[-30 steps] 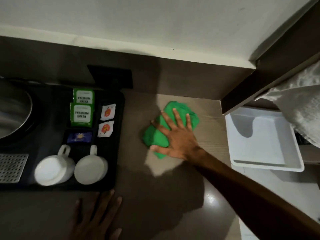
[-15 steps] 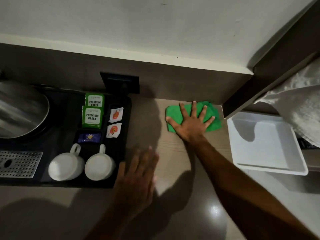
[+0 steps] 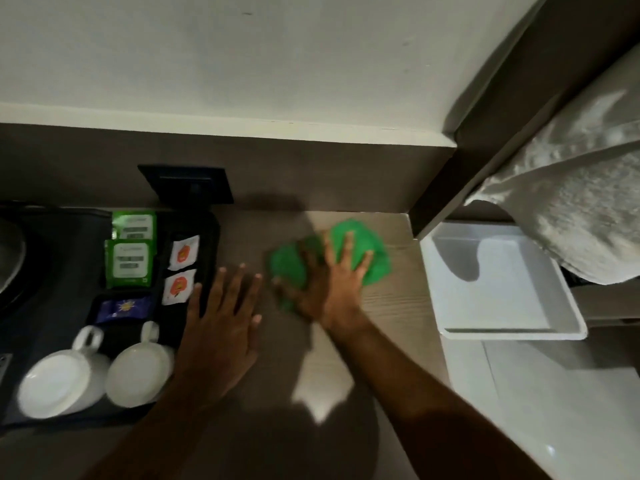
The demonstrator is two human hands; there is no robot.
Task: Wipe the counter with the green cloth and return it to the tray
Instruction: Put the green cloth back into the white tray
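The green cloth (image 3: pixel 372 252) lies crumpled on the brown counter (image 3: pixel 277 393), near the back wall and right of the middle. My right hand (image 3: pixel 329 282) presses flat on the cloth with fingers spread, covering its middle. My left hand (image 3: pixel 221 323) rests flat on the counter with fingers apart, just left of the cloth, its edge over the black tray. A white tray (image 3: pixel 512 334) sits lower down to the right of the counter's end, with nothing in it.
A black tray (image 3: pixel 207 226) on the left holds two upturned white cups (image 3: pixel 138 372), green tea packets (image 3: pixel 130 263) and small sachets (image 3: pixel 181 268). A dark socket plate (image 3: pixel 188 185) is on the back panel. A white towel (image 3: pixel 575 202) hangs at the right.
My right hand has slid the cloth leftward and toward me from the back right corner. My left hand has moved forward and left beside the black tray.
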